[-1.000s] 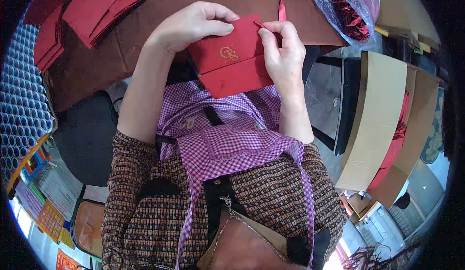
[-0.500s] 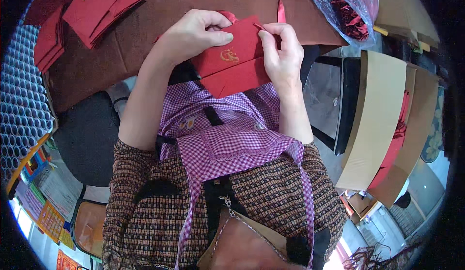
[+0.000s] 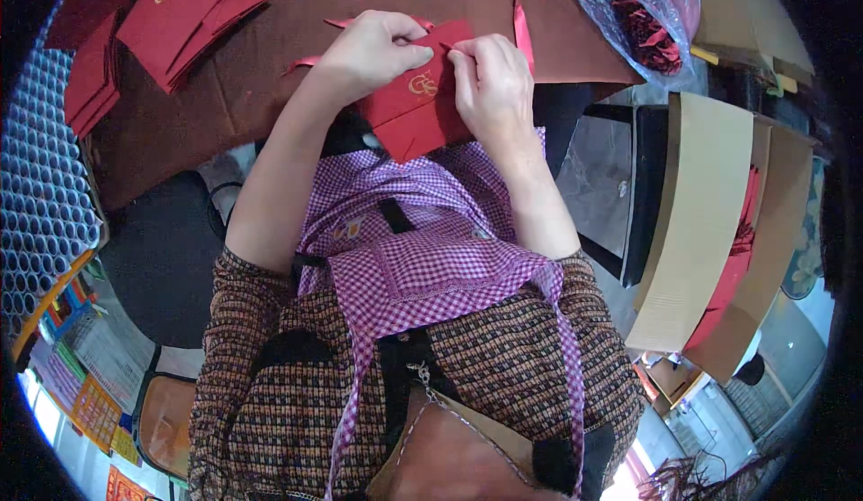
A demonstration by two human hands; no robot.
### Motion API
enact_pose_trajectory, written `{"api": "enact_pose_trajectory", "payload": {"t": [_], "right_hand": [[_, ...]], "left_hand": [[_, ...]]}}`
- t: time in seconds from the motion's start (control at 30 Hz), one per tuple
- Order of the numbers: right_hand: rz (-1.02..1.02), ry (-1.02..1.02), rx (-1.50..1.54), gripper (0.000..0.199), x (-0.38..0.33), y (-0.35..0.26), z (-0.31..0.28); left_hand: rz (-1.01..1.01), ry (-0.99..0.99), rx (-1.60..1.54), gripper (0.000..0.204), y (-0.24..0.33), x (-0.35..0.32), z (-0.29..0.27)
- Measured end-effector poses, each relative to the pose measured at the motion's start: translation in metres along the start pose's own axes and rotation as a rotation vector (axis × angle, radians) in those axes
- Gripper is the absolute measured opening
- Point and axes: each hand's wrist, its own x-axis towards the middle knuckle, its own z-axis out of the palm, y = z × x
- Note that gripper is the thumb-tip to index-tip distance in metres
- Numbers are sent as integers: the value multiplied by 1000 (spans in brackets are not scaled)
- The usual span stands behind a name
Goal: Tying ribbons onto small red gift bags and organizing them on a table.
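A red paper envelope [image 3: 409, 119] with a gold emblem is held above my lap, at the near edge of the table. My left hand [image 3: 373, 58] is closed at its upper left edge, thumb on the front. My right hand [image 3: 494, 83] is closed in a pinch over the upper right part, at a narrow piece of red ribbon; its fingertips lie close to the left thumb. A loose ribbon tail [image 3: 523, 38] shows beyond the right hand, and another ribbon end [image 3: 304, 65] sticks out left of my left wrist. The envelope's back is hidden.
Stacks of red envelopes [image 3: 184, 15] lie on the brown-covered table [image 3: 243, 78]. At the far right is a clear plastic bag [image 3: 661, 29] with red ribbons. An open cardboard box [image 3: 697, 222] holding red pieces stands to my right, beside a black-framed stool [image 3: 649, 195].
My right hand has moved left, from the envelope's right edge to over its front, near the left thumb. Both hands and the envelope have shifted slightly away from me.
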Motion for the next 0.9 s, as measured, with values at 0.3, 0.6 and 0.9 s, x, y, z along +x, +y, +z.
{"api": "enact_pose_trajectory", "payload": {"t": [0.3,0.6,0.9], "right_hand": [[10,-49,-35,9,1,4,3],[-4,-140,-227,12,8,-8,5],[343,-207,77,17,11,4,9]], "left_hand": [[10,125,103,33,-8,3,7],[111,244,87,27,-22,4,17],[168,234,86,24,-20,3,15]]}}
